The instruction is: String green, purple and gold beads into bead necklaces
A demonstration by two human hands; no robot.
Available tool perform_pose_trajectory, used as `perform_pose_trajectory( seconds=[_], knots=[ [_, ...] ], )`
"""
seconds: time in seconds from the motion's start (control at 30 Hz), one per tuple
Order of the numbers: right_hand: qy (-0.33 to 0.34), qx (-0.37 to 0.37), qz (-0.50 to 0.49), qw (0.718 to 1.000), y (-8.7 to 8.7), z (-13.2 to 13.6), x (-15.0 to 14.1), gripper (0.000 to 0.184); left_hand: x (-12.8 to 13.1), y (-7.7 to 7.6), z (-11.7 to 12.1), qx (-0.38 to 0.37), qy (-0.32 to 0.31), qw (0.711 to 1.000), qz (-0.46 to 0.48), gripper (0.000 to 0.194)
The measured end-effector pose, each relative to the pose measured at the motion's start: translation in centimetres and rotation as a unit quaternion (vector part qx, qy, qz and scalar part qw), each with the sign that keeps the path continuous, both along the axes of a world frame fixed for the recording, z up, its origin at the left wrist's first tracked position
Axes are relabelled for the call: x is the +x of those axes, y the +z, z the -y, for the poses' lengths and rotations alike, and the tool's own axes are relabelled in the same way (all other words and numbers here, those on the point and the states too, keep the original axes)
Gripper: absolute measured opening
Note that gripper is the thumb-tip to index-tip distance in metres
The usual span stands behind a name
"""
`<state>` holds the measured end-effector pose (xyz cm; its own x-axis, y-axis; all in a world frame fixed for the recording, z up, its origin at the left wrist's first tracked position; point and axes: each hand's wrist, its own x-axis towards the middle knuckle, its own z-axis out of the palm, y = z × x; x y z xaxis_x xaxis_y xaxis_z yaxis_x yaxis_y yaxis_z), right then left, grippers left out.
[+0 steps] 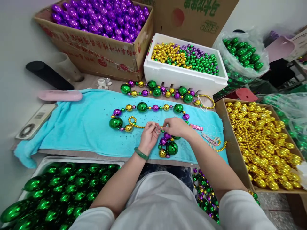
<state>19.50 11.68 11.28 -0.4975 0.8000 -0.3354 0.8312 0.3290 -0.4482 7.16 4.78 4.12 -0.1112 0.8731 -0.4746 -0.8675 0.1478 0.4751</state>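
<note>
Fingers of the left hand (149, 135) pinched together on a thin thread end; fingers of the right hand (176, 126) closed on the same spot of the bead strand (144, 107), fingertips of both hands nearly touching. Strand of green, gold and purple balls loops across the turquoise towel (79, 124) on the bench, one end hanging under the right hand. Green bangle (141, 154) on the left wrist. Second finished strand (165, 91) lies farther back on the towel. Behind it, white foam box (184, 76) of small mixed beads; cardboard box of purple balls (100, 16) at back left; box of gold balls (263, 143) to the right; tray of green balls (59, 191) near left.
</note>
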Motion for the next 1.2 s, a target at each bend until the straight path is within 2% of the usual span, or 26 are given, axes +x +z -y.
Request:
perform_pose_trajectory(
  seconds=[0.07,0.1,0.2,0.27,0.33,0.47,0.53,0.63,0.7,0.87,0.93,1.0,1.07,1.13,1.2],
  knots=[
    [0.007,0.008,0.035,0.999,0.6,-0.3,0.1,0.018,-0.1,0.1,0.0,0.006,0.002,1.0,0.001,0.015],
    [0.005,-0.001,0.019,1.0,0.7,-0.4,0.1,0.024,-0.1,0.2,0.0,0.012,0.004,1.0,0.0,0.016],
    [-0.043,-0.09,-0.127,0.987,0.1,-0.3,0.2,0.043,-0.6,0.9,-0.2,0.037,0.011,0.999,-0.012,0.019],
    [-0.094,-0.159,-0.238,0.954,-0.7,0.0,0.2,0.051,-0.8,1.4,-0.4,0.053,0.012,0.998,-0.029,0.021],
    [-0.131,-0.199,-0.3,0.924,-1.3,0.3,0.2,0.052,-1.1,1.9,-0.7,0.069,0.012,0.997,-0.044,0.021],
    [-0.171,-0.192,-0.338,0.905,-1.6,0.0,0.7,0.04,-1.2,1.7,-1.1,0.091,0.015,0.994,-0.053,0.021],
    [-0.219,-0.191,-0.412,0.864,-1.7,-0.3,0.8,0.034,-1.1,1.2,-1.2,0.079,0.018,0.996,-0.043,0.02],
    [-0.279,-0.25,-0.529,0.762,-2.2,-0.4,0.2,0.032,-0.8,0.4,-1.3,0.049,0.031,0.998,-0.008,0.018],
    [-0.305,-0.298,-0.561,0.709,-2.7,-0.4,-0.6,0.035,-0.6,0.1,-1.3,0.034,0.037,0.999,0.017,0.017],
    [-0.4,-0.332,-0.607,0.601,-3.5,-0.4,-2.4,0.035,-0.7,0.2,-1.4,0.043,0.048,0.997,0.036,0.015],
    [-0.418,-0.339,-0.619,0.572,-3.3,-0.3,-2.8,0.031,-0.8,0.3,-1.5,0.061,0.053,0.996,0.034,0.015],
    [-0.427,-0.343,-0.621,0.56,-3.1,-0.2,-3.1,0.028,-1.0,0.5,-1.6,0.077,0.058,0.995,0.032,0.017],
    [-0.429,-0.339,-0.617,0.565,-2.9,0.0,-3.3,0.029,-1.0,0.7,-1.6,0.08,0.058,0.995,0.024,0.018],
    [-0.415,-0.33,-0.612,0.587,-2.8,0.2,-3.5,0.031,-1.0,0.8,-1.5,0.077,0.05,0.996,-0.001,0.018],
    [-0.388,-0.309,-0.599,0.629,-3.0,0.3,-3.6,0.032,-0.8,0.7,-1.4,0.085,0.038,0.995,-0.045,0.019]
  ],
)
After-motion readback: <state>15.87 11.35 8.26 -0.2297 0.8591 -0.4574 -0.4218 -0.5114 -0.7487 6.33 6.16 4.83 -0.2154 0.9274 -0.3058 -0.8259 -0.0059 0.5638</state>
